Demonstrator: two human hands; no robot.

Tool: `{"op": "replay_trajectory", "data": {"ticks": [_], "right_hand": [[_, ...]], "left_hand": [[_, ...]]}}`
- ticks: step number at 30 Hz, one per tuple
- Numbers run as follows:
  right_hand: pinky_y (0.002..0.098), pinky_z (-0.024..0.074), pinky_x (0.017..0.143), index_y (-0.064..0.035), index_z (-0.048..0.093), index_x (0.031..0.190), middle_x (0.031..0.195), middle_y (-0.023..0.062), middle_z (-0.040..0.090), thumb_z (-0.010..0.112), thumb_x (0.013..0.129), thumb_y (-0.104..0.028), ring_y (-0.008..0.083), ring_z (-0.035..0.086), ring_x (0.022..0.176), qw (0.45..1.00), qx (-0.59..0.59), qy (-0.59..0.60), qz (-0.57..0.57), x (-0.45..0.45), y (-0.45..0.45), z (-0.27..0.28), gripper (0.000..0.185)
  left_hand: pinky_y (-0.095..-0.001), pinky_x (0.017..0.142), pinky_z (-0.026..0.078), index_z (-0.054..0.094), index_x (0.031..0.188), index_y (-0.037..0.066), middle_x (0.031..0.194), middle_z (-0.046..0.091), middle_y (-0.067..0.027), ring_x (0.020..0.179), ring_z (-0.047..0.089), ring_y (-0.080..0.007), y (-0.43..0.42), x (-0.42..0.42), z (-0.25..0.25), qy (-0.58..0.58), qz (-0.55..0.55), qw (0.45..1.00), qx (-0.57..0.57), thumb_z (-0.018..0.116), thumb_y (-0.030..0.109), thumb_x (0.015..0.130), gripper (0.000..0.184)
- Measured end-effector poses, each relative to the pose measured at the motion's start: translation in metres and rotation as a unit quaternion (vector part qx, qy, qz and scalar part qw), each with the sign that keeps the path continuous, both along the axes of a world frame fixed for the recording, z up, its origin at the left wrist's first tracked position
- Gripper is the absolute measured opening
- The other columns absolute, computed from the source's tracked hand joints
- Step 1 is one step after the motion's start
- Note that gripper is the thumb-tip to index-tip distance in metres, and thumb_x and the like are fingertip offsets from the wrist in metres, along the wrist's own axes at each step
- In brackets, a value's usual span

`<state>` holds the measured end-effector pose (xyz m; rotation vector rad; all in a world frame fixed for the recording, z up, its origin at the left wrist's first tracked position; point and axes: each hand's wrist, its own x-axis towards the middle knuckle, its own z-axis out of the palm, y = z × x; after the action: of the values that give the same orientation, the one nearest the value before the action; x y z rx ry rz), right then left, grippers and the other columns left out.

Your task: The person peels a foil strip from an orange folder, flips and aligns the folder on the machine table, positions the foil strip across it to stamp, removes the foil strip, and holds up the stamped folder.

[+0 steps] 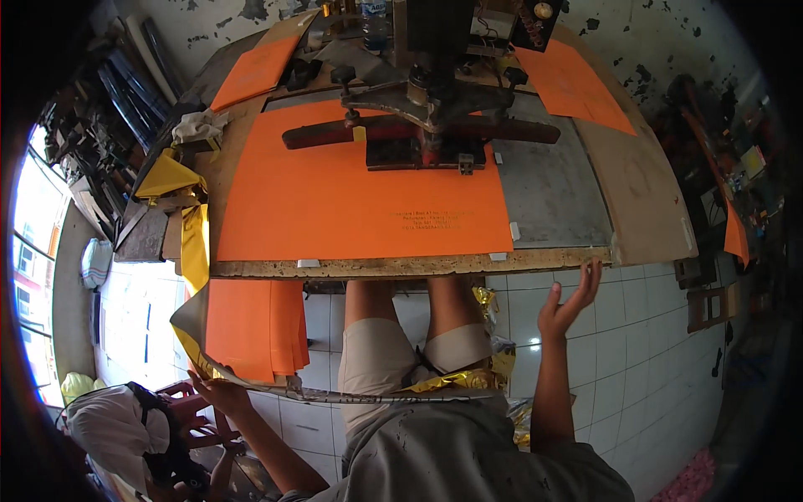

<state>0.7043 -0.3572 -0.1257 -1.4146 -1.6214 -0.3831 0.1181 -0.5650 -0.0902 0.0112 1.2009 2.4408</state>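
My left hand [224, 396] is low on the left, at the bend of a long gold foil strip [196, 238]. Its fingers appear to hold the foil's edge, though the grip is partly hidden. From the table's left side the strip hangs down and runs across my lap. My right hand [570, 303] is raised at the table's front right edge, palm up and fingers apart, with nothing in it. A large orange sheet [301, 192] lies on the table under a press [427, 134], with small lines of printed text near its lower right.
More orange sheets [253, 330] hang below the table edge. Others lie at the back left [258, 74] and back right [577, 88]. A grey plate [548, 192] shows beside the large sheet. A water bottle [374, 29] stands behind. At lower left is another person [125, 427].
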Motion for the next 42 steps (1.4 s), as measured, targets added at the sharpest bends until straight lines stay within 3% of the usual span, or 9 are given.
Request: {"op": "replay_trajectory", "data": {"ticks": [6,10,11,14,18,20,25,33,42], "right_hand": [[0.0637,0.0138,0.122,-0.0006,0.026,0.161,0.169,0.0231,0.022,0.050,0.105,-0.030,0.0458,0.016,0.157,1.000,-0.008,0.021,-0.020,-0.010,0.009,-0.029,0.067],[0.0638,0.0130,0.122,-0.0007,0.026,0.161,0.169,0.0219,0.022,0.050,0.105,-0.030,0.0454,0.016,0.157,0.999,-0.028,0.008,-0.019,-0.004,0.003,-0.029,0.068],[0.0635,0.0134,0.122,-0.0008,0.027,0.161,0.169,0.0218,0.023,0.050,0.105,-0.030,0.0453,0.017,0.157,0.999,-0.032,0.002,-0.017,-0.002,0.001,-0.028,0.067],[0.0623,0.0152,0.122,-0.0011,0.032,0.159,0.167,0.0214,0.027,0.050,0.104,-0.029,0.0447,0.019,0.156,0.999,-0.036,-0.009,-0.013,0.000,-0.003,-0.020,0.064],[0.0599,0.0192,0.120,-0.0021,0.043,0.152,0.162,0.0195,0.036,0.048,0.105,-0.028,0.0429,0.027,0.153,0.999,-0.024,-0.018,-0.025,-0.006,-0.010,0.000,0.054],[0.0588,0.0209,0.119,-0.0032,0.048,0.147,0.157,0.0172,0.042,0.048,0.105,-0.027,0.0409,0.031,0.150,1.000,-0.017,-0.017,-0.014,-0.012,-0.007,0.013,0.048],[0.0543,0.0267,0.117,-0.0067,0.058,0.137,0.141,0.0106,0.056,0.055,0.105,-0.028,0.0335,0.044,0.140,0.995,-0.072,-0.019,0.059,-0.045,0.009,0.070,0.039],[0.0471,0.0391,0.104,0.0014,0.069,0.121,0.118,0.0138,0.058,0.067,0.097,-0.043,0.0310,0.053,0.114,0.981,-0.164,-0.085,0.054,-0.090,0.070,0.097,0.050],[0.0468,0.0378,0.107,-0.0027,0.067,0.118,0.120,0.0150,0.056,0.078,0.088,-0.043,0.0334,0.050,0.120,0.965,-0.254,-0.061,0.013,-0.117,0.106,0.098,0.052]], "left_hand": [[-0.0298,0.080,0.059,0.055,0.130,0.006,0.105,0.063,-0.0057,0.093,0.067,-0.0149,-0.082,-0.119,-0.123,0.094,-0.153,0.971,-0.155,0.058,0.039,0.105,0.041],[-0.0378,0.101,0.052,0.053,0.130,0.004,0.114,0.059,-0.0083,0.109,0.062,-0.0204,-0.063,-0.103,-0.148,0.131,-0.073,0.982,-0.110,0.052,0.034,0.108,0.037],[-0.0450,0.114,0.041,0.049,0.139,0.002,0.128,0.057,-0.0135,0.127,0.055,-0.0292,-0.075,-0.124,-0.172,0.295,-0.094,0.909,-0.278,0.048,0.030,0.108,0.042],[-0.0481,0.118,0.036,0.042,0.150,0.001,0.142,0.053,-0.0182,0.138,0.049,-0.0313,-0.021,-0.064,-0.091,0.120,0.112,0.943,-0.288,0.048,0.028,0.107,0.052],[-0.0501,0.121,0.030,0.040,0.154,0.001,0.154,0.043,-0.0202,0.146,0.041,-0.0316,0.028,-0.027,-0.040,0.457,0.173,0.812,-0.318,0.048,0.035,0.108,0.058],[-0.0487,0.119,0.033,0.043,0.150,0.000,0.151,0.047,-0.0197,0.144,0.043,-0.0319,0.065,0.010,-0.001,0.505,0.182,0.806,-0.247,0.051,0.033,0.108,0.054],[-0.0494,0.114,0.040,0.055,0.138,0.001,0.148,0.051,-0.0201,0.139,0.047,-0.0352,0.128,0.053,0.066,0.670,0.000,0.700,-0.247,0.058,0.023,0.105,0.040],[-0.0532,0.117,0.035,0.053,0.146,0.005,0.152,0.046,-0.0259,0.143,0.041,-0.0437,0.206,0.023,0.051,0.654,-0.022,0.572,-0.494,0.060,0.044,0.101,0.061],[-0.0522,0.108,0.043,0.063,0.134,0.004,0.136,0.060,-0.0208,0.127,0.054,-0.0407,0.221,0.002,0.059,0.681,-0.031,0.561,-0.470,0.066,0.035,0.095,0.050]]}}
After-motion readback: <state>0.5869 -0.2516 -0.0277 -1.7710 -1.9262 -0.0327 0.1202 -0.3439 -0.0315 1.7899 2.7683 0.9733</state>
